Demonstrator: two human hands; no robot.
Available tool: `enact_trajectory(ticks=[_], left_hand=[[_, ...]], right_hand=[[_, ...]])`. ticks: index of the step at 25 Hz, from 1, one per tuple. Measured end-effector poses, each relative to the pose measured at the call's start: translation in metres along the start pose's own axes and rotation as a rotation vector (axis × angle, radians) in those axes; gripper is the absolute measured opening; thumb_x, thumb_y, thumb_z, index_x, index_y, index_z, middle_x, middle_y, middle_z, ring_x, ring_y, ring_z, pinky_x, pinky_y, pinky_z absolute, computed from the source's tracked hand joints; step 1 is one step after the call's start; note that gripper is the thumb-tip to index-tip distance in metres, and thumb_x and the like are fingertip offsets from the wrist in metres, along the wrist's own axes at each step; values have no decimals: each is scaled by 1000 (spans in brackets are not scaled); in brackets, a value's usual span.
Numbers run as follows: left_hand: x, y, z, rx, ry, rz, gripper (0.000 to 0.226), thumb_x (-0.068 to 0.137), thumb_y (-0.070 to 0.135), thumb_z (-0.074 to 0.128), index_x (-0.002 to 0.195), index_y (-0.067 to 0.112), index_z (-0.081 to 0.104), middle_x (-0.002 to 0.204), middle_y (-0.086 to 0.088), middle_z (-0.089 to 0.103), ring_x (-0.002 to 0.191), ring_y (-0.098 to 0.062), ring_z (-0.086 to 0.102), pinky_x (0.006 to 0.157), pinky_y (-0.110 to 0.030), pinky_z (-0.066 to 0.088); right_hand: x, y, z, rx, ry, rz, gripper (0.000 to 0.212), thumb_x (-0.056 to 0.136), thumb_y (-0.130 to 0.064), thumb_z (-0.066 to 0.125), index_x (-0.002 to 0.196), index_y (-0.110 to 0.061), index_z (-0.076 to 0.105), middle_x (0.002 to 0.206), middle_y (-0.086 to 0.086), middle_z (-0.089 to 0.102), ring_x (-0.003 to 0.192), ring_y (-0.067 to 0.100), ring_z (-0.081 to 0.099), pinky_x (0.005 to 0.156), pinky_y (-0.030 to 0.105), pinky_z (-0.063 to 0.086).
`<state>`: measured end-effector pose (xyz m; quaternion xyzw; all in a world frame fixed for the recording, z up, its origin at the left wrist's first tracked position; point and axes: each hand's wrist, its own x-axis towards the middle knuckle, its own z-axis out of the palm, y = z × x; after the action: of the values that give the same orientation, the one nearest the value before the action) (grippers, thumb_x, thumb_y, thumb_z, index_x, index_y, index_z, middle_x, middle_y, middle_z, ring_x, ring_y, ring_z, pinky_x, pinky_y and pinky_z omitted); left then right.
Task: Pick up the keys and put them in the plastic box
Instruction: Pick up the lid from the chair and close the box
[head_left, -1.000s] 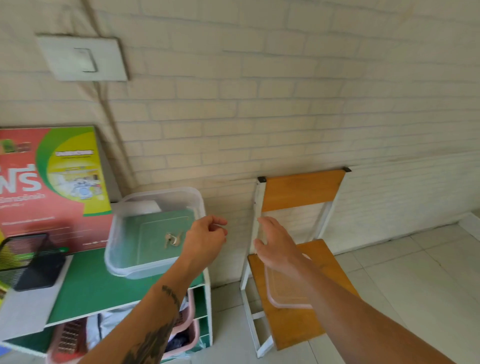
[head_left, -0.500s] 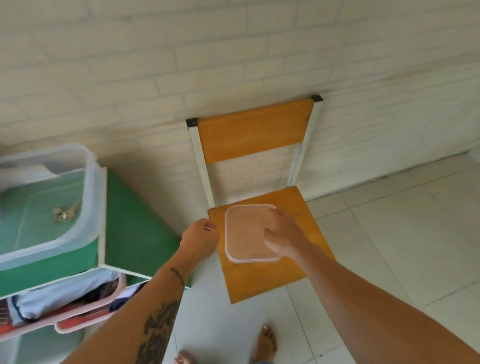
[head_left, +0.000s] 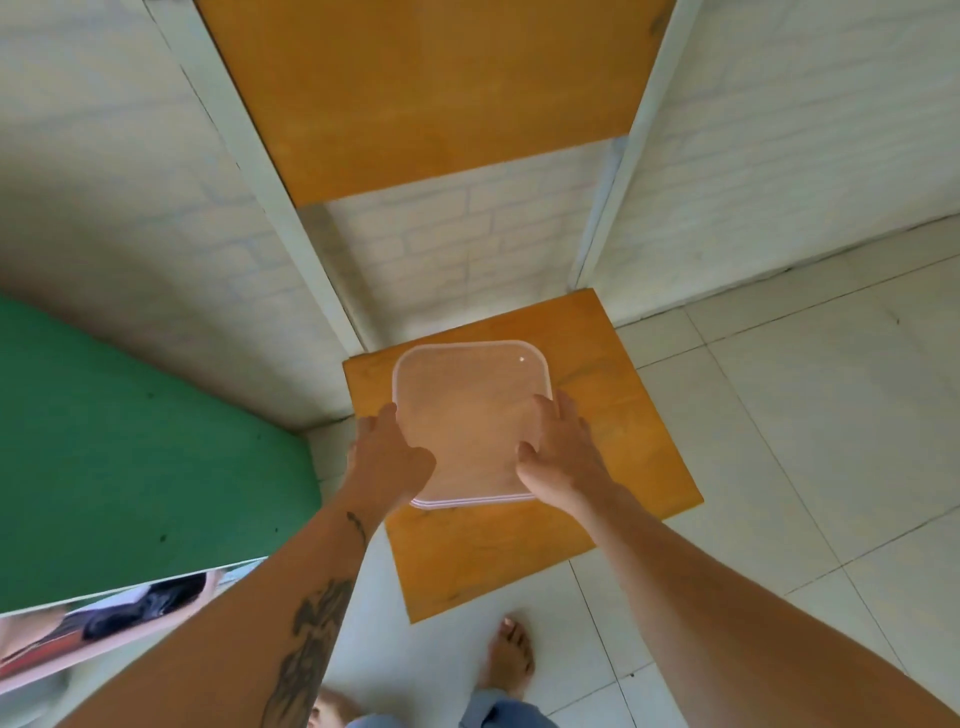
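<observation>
- Green flat-topped shelf unit (head_left: 130, 441), far left of the orange wooden chair seat (head_left: 519, 545): only its top and a sliver of pink bins below show. The keys and the plastic box aren't in view, so where they sit can't be told from here.
- Left hand (head_left: 387, 457), w/ tattooed forearm, at the left edge of the clear square plastic lid (head_left: 470, 415) lying flat on the seat. Fingers (head_left: 384, 421) curl against the lid's rim; whether they've actually closed on it or just touch it can't be told.
- Lid sits toward the back of the seat, near corner overhanging nothing; front part of the seat is bare.
- Right hand (head_left: 563, 452) at the lid's right edge, thumb on top, fingers spread over the rim. Contact is clear, firm grip isn't.
- White tiled floor (head_left: 805, 415) right of the chair; a bare foot (head_left: 509, 654) in front of the seat.
- Risks, as a judgement: lid is thin, slick, flat on wood, so fingertips may skid it back toward the wall gap instead of lifting it; uneven pull by one hand could flex or flip it and drop it off the seat onto tiles. Also, w/ the box off-frame, the turn back to it is blind at first.
</observation>
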<state>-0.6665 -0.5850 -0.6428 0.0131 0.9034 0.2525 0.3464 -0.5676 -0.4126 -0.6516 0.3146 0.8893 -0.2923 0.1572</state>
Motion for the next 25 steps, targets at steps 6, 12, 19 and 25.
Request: enact_trajectory(ticks=[6,12,19,25], left_hand=[[25,-16,33,123,94,128,70,80,12,48,144,24,23,149,-1,28,129,-29,31,101,-45,44],[21,-22,41,101,148,162,75,83,15,48,149,27,16,154,2,23,135,-26,22,107,-44,41],[-35,1,-24,145,371,314,71,83,20,51,150,21,27,154,-7,30,132,-31,28,109,-44,30],[-115,39,-101,88,540,396,69,77,14,55,145,15,39,147,-14,40,128,-36,34,104,-52,35]], right_hand=[[21,5,37,20,113,-28,65,91,-24,56,147,-21,23,162,8,12,142,37,24,110,50,39],[16,1,44,127,204,2,53,90,-23,57,139,-19,39,163,8,14,144,35,24,112,48,34],[-22,-35,0,194,368,-40,49,88,-27,56,136,-19,51,155,9,33,135,34,37,106,48,41],[-88,-93,-74,211,440,-125,51,85,-33,55,133,-16,59,153,13,36,136,31,36,108,42,35]])
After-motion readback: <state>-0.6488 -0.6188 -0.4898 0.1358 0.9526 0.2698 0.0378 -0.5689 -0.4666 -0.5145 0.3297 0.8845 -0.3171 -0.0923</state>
